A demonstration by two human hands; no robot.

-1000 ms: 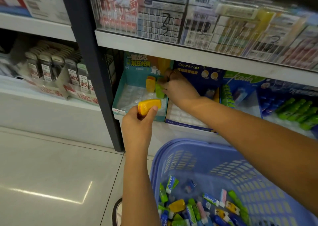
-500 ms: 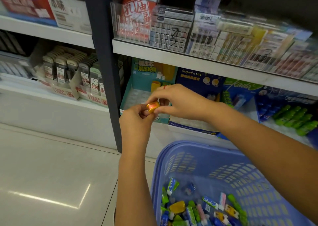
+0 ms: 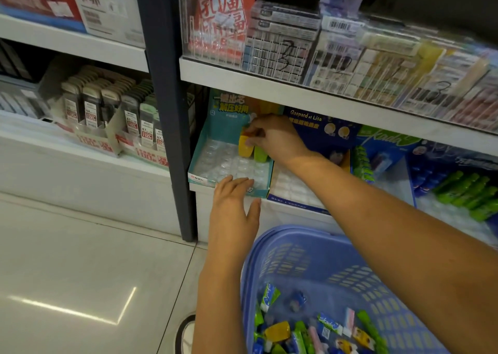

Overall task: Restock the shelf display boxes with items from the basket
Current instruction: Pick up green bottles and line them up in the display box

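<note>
The yellow item (image 3: 244, 145) has passed from the left hand (image 3: 234, 205) to the right hand (image 3: 272, 138), which now pinches it into a back slot of the teal display box (image 3: 229, 162), beside a green one (image 3: 260, 153). The left hand, empty and spread, rests at the box's front edge. Empty slots lie toward seven o'clock; the blue basket (image 3: 310, 259) waits at five o'clock.

Probably a stationery shop: price-tagged shelves (image 3: 323, 97), basket (image 3: 269, 246).
</note>
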